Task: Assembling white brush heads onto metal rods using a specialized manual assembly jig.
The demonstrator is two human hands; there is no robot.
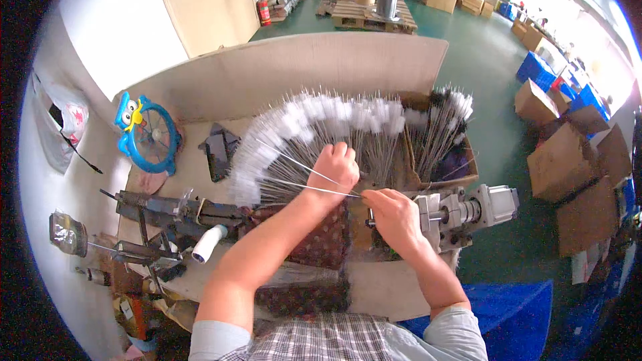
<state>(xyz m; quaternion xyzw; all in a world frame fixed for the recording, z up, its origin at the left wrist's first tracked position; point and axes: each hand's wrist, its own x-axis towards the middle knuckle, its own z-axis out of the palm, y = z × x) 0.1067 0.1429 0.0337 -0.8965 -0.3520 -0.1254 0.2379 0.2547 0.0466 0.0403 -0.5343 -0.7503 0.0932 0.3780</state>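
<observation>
A wide fan of wire-stemmed brushes (307, 110) with white bristle heads is spread across the far side of the bench. My left hand (336, 168) is closed in a fist over the stems at the middle of the fan; what it grips is hidden. A long pale wire (304, 187) runs under my left wrist toward my right hand (393, 217). The fingers of my right hand pinch its end just left of the grey motor-driven machine (468, 214). Another pale wire (287, 156) slants down toward my left wrist.
A cardboard box (461, 180) of darker brushes stands beyond the machine. Left of the fan lie a dark phone (216, 157) and a blue toy-faced fan (150, 137). A white tube (209, 244) rests near a dark metal bar (180, 208). A cardboard panel (287, 70) edges the bench.
</observation>
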